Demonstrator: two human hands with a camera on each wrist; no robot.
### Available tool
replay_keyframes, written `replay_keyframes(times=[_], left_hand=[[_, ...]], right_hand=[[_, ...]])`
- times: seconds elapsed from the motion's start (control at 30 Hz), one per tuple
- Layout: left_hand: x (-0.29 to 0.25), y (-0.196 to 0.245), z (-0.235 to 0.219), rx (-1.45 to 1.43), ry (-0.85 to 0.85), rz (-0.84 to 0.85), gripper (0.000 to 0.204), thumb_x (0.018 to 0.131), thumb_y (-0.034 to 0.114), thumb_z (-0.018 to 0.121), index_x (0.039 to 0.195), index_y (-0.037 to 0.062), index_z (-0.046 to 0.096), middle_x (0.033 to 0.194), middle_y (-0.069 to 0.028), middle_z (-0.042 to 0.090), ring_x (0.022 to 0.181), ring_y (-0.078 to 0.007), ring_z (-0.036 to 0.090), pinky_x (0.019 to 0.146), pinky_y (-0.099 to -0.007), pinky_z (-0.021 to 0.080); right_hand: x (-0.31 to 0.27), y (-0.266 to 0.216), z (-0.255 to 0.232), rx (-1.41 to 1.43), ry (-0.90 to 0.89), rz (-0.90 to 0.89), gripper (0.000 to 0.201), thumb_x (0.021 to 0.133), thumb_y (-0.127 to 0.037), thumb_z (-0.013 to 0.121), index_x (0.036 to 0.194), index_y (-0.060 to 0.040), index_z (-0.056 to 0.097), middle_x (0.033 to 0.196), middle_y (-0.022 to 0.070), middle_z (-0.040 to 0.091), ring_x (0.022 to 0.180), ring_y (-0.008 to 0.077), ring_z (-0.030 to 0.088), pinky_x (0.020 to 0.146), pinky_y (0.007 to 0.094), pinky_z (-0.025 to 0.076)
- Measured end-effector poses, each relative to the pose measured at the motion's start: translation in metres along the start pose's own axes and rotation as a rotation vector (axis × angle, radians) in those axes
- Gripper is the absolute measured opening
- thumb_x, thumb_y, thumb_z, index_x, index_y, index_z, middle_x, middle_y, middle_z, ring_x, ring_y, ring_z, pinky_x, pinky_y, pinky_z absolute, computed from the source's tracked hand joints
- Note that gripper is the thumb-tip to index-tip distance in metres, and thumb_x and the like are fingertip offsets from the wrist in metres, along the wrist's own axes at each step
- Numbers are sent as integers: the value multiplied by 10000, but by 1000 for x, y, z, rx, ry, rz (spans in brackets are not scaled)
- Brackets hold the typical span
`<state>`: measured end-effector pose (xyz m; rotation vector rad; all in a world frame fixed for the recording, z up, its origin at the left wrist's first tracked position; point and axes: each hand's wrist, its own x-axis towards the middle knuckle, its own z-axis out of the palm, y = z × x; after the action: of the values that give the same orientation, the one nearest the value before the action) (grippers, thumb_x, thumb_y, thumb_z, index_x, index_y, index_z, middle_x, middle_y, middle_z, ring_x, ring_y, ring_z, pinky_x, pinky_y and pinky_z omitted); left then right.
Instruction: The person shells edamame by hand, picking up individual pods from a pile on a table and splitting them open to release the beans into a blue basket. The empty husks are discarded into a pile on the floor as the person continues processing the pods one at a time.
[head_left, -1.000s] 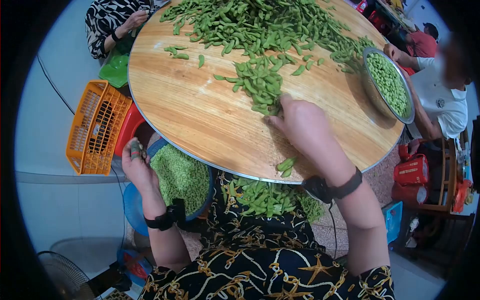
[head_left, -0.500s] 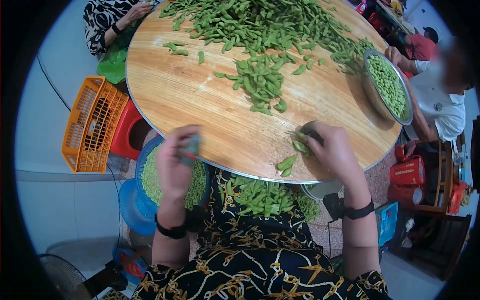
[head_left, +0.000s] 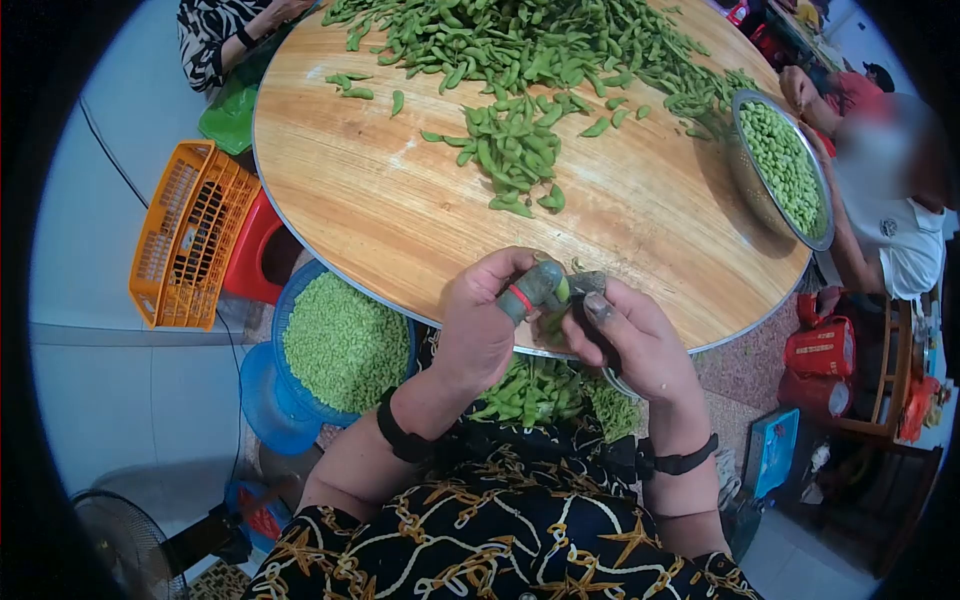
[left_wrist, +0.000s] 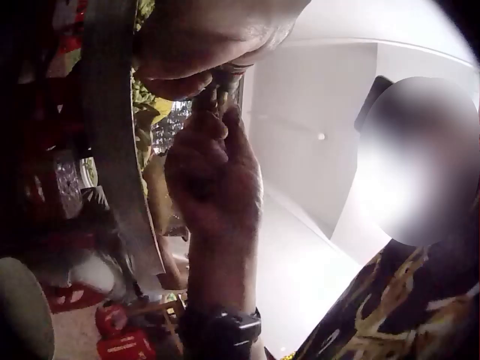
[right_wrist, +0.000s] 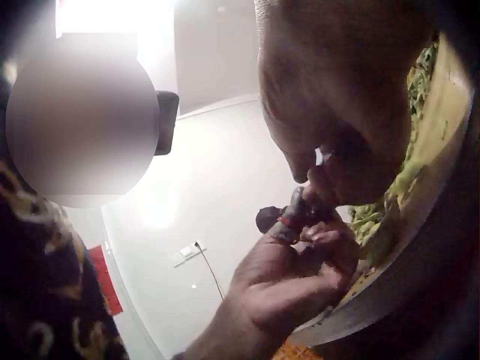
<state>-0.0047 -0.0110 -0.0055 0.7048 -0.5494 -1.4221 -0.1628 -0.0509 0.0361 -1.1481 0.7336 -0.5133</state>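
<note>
In the head view both hands meet over the near edge of the round wooden table (head_left: 350, 205). My left hand (head_left: 470, 325) pinches a green edamame pod (head_left: 562, 291); its thumb wears a grey-green cover with a red band. My right hand (head_left: 645, 340) grips the pod from the other side, its thumb and fingertips dark. More green shows under the fingers, partly hidden. In the left wrist view the right hand (left_wrist: 214, 176) has curled fingers. The left hand (right_wrist: 289, 274) appears from below in the right wrist view. Unshelled pods (head_left: 515, 150) lie beyond the hands.
A blue basin (head_left: 290, 385) of shelled beans stands lower left, near an orange crate (head_left: 150, 250) and red stool (head_left: 245, 255). More pods (head_left: 530, 390) lie at the lap. At right a person holds a metal bowl (head_left: 745, 180) of beans. Another person's sleeve (head_left: 205, 40) is upper left.
My left hand has come from beside the basin up and right to the table edge. My right hand has drawn back from the pile with pods and moved to meet it.
</note>
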Motion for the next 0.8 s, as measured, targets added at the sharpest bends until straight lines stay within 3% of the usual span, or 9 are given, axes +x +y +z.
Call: replay_keyframes(times=[0.33, 0.4, 0.5, 0.57, 0.63, 0.67, 0.7, 0.73, 0.8], left_hand=[[1, -4, 7, 279, 46, 54, 60, 867, 16, 515, 918, 19, 545, 888, -17, 591, 756, -68, 554, 684, -193, 451], [3, 0, -1, 46, -147, -70, 74, 873, 34, 519, 943, 16, 534, 882, -13, 588, 759, -65, 555, 701, -194, 455], [4, 5, -7, -40, -306, -72, 146, 859, 153, 572, 908, 17, 549, 856, -29, 564, 753, -105, 548, 639, -228, 419], [3, 4, -9, 46, -263, -73, 127, 860, 125, 563, 922, 14, 552, 851, -29, 568, 757, -97, 547, 644, -224, 422], [2, 8, -2, 129, -221, -73, 114, 862, 97, 553, 936, 11, 556, 847, -30, 573, 760, -89, 547, 650, -220, 426], [-1, 10, 5, 377, -106, -25, 120, 859, 60, 537, 965, 7, 557, 839, -28, 577, 755, -76, 539, 649, -213, 427], [-3, 12, 10, 623, 12, 25, 143, 857, 23, 520, 993, 2, 558, 830, -26, 582, 750, -64, 532, 648, -207, 427], [-4, 12, 9, 618, 12, 27, 143, 857, 23, 520, 993, 2, 558, 830, -26, 582, 750, -64, 532, 648, -207, 427], [-3, 12, 6, 826, 64, 122, 206, 850, -28, 489, 1041, 0, 562, 819, -13, 587, 741, -44, 520, 643, -193, 426]], right_hand=[[4, 10, 1, 240, 11, 19, 211, 951, -152, 394, 848, -22, 525, 579, -26, 435, 515, 49, 363, 478, 191, 304], [2, 5, 4, 371, 2, 98, 199, 948, -142, 401, 854, -24, 530, 577, -28, 432, 506, 46, 356, 461, 189, 297], [1, 7, 4, 542, -25, 198, 175, 940, -127, 421, 854, -26, 535, 578, -33, 436, 493, 38, 351, 434, 184, 281], [5, 15, 2, 579, -44, 220, 163, 935, -122, 435, 849, -27, 535, 581, -36, 444, 489, 33, 354, 424, 181, 273], [11, 22, 1, 104, 50, -30, 164, 921, -121, 464, 835, -6, 544, 596, -31, 482, 506, 34, 389, 447, 186, 312], [13, 21, 2, 99, 51, -28, 164, 921, -121, 464, 835, -6, 544, 596, -31, 482, 506, 34, 389, 447, 186, 312], [15, 18, 6, -116, 155, -90, 163, 909, -121, 483, 830, 4, 550, 609, -25, 502, 521, 40, 411, 462, 196, 336], [16, 16, 8, -332, 258, -151, 163, 897, -121, 502, 825, 14, 556, 622, -19, 523, 535, 47, 432, 477, 206, 360], [20, 15, 7, -384, 247, -156, 156, 883, -124, 518, 839, 17, 567, 608, 2, 524, 541, 54, 435, 491, 221, 378]])
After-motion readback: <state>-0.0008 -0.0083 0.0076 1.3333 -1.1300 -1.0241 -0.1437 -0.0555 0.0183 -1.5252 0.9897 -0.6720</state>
